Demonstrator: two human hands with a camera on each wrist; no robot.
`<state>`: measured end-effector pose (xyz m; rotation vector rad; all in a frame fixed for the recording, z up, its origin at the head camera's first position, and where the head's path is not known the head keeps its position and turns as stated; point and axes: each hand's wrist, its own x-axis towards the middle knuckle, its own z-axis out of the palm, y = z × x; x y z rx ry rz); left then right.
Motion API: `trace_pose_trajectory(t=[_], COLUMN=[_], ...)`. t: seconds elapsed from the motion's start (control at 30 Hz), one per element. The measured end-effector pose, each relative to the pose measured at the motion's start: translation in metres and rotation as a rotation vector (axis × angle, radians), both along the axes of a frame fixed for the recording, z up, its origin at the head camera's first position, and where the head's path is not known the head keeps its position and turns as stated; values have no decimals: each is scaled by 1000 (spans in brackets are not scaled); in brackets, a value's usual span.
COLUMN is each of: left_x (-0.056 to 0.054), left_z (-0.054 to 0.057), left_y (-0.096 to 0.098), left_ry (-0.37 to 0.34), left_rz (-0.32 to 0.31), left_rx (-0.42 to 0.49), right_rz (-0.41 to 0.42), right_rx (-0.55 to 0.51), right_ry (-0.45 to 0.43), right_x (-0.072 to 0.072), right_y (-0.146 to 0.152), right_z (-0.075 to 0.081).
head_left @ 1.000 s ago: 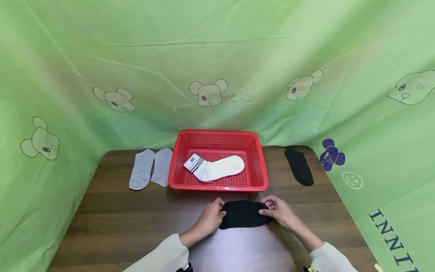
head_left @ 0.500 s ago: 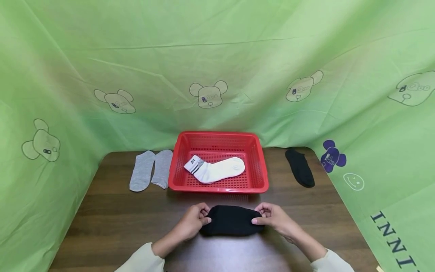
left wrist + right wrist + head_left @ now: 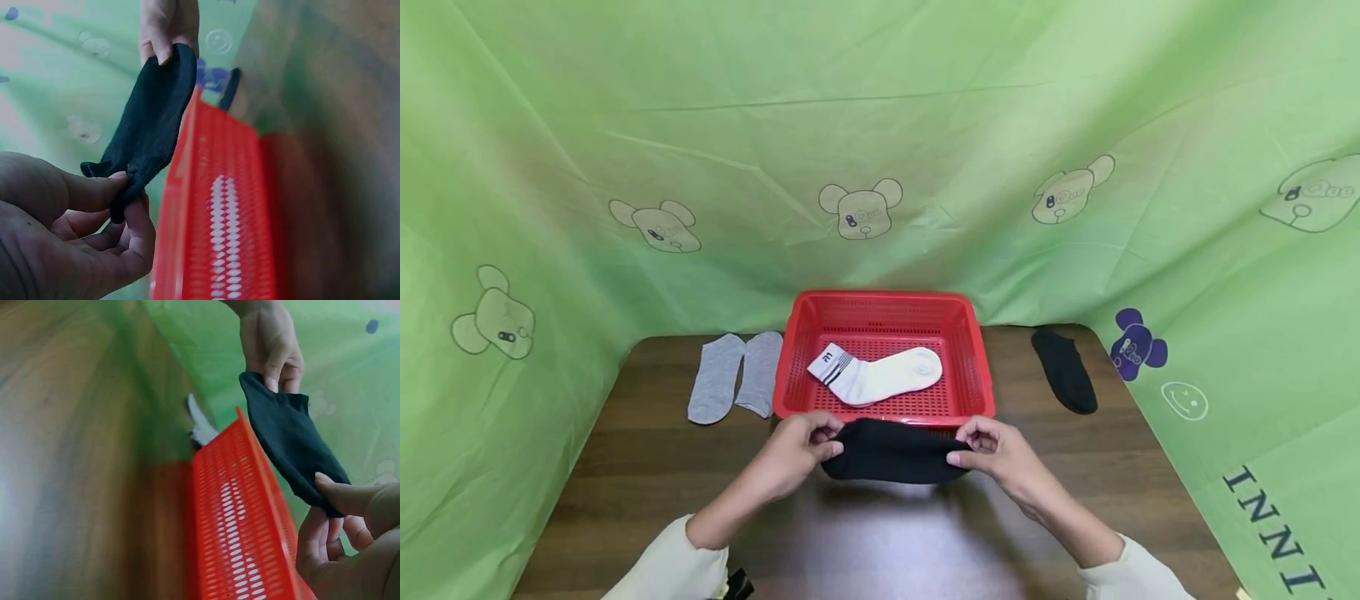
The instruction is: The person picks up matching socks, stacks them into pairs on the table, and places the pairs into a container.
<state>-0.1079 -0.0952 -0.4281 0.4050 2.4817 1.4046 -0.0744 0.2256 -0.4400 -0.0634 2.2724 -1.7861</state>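
Observation:
A black ankle sock (image 3: pixel 895 452) is stretched sideways between my two hands, raised off the table just in front of the red basket. My left hand (image 3: pixel 796 454) pinches its left end between thumb and fingers; the left wrist view shows that grip near the sock's opening (image 3: pixel 128 178). At the other end, my right hand (image 3: pixel 1000 462) pinches the sock, with the thumb on top in the right wrist view. Inside the red basket (image 3: pixel 986 367) lies a white sock (image 3: pixel 887 375) with dark stripes on its cuff.
Two grey socks (image 3: pixel 715 379) lie flat at the basket's left. A second black sock (image 3: pixel 1064 369) lies on the right part of the wooden table (image 3: pixel 647 483). Green cloth (image 3: pixel 880 100) with bear prints hangs behind and at both sides.
Both hands have shifted left with the black sock, first drawing it nearer, then lifting it up towards the basket's front rim. The socks on the table and in the basket stay put.

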Motion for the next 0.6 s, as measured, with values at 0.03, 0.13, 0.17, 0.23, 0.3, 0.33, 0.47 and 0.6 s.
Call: trace_pose_trajectory(t=[0.03,0.13,0.17,0.23,0.3,0.33,0.47,0.6], left_x=[-3,-13,-17,-25,-35,-41,-63,-85], left_z=[3,13,15,18,18,18,15,15], left_y=[-1,-5,-6,-7,-8,-8,-6,-4], left_ry=[1,0,-6,-27,-47,-57,-62,-33], left_rz=[12,60,78,109,137,149,195,216], left_rx=[2,3,4,17,35,47,61,26], right_rz=[-6,-14,-14,-20,-26,-31,-56,-98], right_rx=[-13,-32,-35,-49,-57,-60,-53,-52], right_ry=[-1,7,14,34,46,56,94,127], right_x=[-2,-12,-16,-27,-38,-44,-70,-94], right_y=[-1,-3,-4,-5,-7,-8,-13,-20], right_z=[3,11,13,18,22,23,28,26])
